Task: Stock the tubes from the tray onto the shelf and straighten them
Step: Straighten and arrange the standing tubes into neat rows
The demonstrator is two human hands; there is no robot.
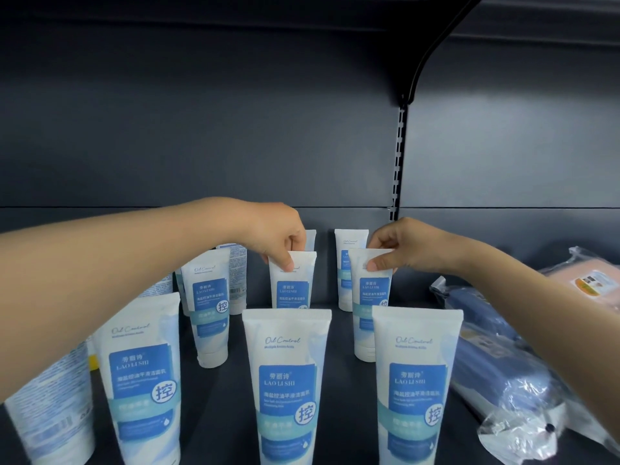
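**Two Middle-Row Tubes Pinched at Their Crimped Tops**

A middle-row tube (294,290) is pinched at its crimped top by the left hand (278,241). At its 3 o'clock, a second tube (369,297), stood cap-down on the dark shelf (335,333), is pinched at the top by the right hand (394,251). Three front tubes (287,380) are lined up at 6 o'clock, labels turned forward. A back tube (345,250) is seen at 12 o'clock, between the hands. Plastic-wrapped packs (496,370) are laid on the shelf at 3 o'clock.
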